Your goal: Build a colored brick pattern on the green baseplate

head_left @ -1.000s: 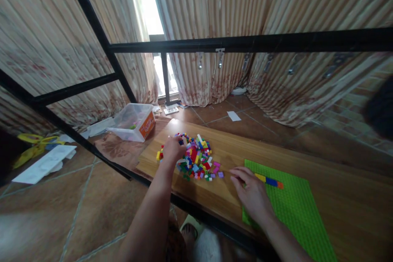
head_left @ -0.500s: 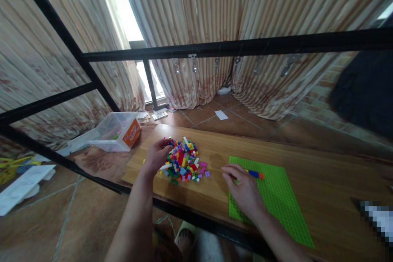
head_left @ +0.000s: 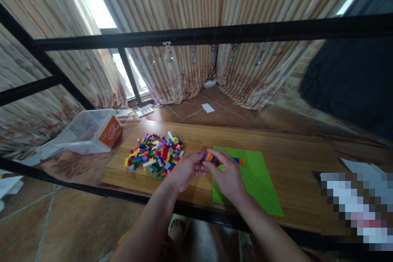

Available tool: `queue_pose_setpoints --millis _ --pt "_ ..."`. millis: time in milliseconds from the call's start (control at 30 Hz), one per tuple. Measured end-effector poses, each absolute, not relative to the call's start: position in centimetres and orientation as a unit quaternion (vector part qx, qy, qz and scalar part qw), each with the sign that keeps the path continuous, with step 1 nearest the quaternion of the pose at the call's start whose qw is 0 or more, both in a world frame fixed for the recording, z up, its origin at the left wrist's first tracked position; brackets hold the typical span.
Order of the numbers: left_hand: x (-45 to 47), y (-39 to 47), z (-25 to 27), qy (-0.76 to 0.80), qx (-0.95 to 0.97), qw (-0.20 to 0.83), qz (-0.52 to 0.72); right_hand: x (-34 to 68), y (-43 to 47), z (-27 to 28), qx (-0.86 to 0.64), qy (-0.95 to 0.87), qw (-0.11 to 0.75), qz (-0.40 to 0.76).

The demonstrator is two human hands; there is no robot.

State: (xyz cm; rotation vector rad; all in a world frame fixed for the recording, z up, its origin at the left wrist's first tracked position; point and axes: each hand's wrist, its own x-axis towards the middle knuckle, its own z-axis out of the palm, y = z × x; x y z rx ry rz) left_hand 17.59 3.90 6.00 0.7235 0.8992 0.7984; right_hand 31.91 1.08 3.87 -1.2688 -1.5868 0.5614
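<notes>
My left hand (head_left: pixel 188 170) and my right hand (head_left: pixel 227 174) meet above the left edge of the green baseplate (head_left: pixel 260 182). Between their fingertips is a small orange brick (head_left: pixel 209 157) with blue brick parts beside it. Both hands are closed around these bricks, and fingers hide part of them. How the pieces join is too small to tell. A short blue and orange row (head_left: pixel 238 160) lies on the baseplate just beyond my right hand, which partly covers it. To the left, a pile of mixed bricks (head_left: pixel 159 153) spreads over the wooden table (head_left: pixel 193 137).
A clear plastic bin (head_left: pixel 89 131) with an orange label stands left of the table. A black metal rail (head_left: pixel 196 35) crosses ahead, in front of curtains. Papers (head_left: pixel 208 108) lie on the floor. At the right, a blurred-out object (head_left: pixel 353 208) sits on the table.
My left hand has left the brick pile and moved right to join my right hand. Small orange and blue bricks now show between them. The view has shifted to the right.
</notes>
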Motion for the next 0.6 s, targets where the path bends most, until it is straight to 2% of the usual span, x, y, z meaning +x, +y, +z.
queue_pose_setpoints --millis 233,400,500,600 --pt "18.5 3.6 5.0 0.43 0.377 0.736 0.363 32.6 0.9 3.9 -0.534 -0.698 0.437 0.194" --pt "17.9 3.9 5.1 0.442 0.402 0.723 0.348 32.6 1.1 3.5 -0.546 -0.672 0.441 0.235" --pt "17.1 4.6 5.2 0.493 0.421 0.673 0.356 32.5 1.4 2.8 -0.569 -0.654 0.429 0.254" --pt "16.1 5.5 5.2 0.557 0.437 0.592 0.385 31.8 1.5 1.9 -0.585 -0.689 0.357 0.234"
